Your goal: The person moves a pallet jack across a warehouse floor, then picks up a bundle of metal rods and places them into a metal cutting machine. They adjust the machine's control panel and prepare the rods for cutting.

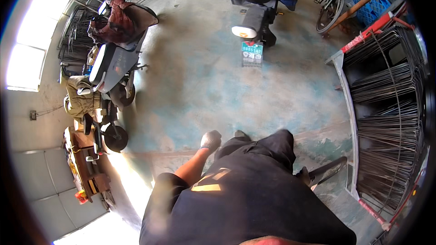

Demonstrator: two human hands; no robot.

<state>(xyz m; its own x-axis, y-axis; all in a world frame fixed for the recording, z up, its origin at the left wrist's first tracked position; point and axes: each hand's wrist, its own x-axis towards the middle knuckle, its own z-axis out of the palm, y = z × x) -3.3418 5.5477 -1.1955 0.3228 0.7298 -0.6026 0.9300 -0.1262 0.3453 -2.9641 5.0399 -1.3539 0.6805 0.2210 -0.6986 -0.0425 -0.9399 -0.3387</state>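
Observation:
My left hand point(211, 139), in a pale grey knitted glove, hangs beside my left thigh with its fingers curled in. Nothing shows sticking out of it. On the other side my right hand point(303, 174) is mostly hidden by my dark shirt and lies in shade. A long dark object point(329, 169), flat and slightly curved, juts out to the right from that hand, which appears to grip its near end. Its exact kind cannot be made out. Both legs are in dark trousers, over the worn floor.
A rack with a red and grey frame point(350, 122) stands close on my right, packed with bent steel rods point(386, 140). Ahead is a parked scooter point(256, 22); another scooter point(116, 66) and a wooden desk point(81, 163) line the left. A bicycle point(334, 7) leans far right.

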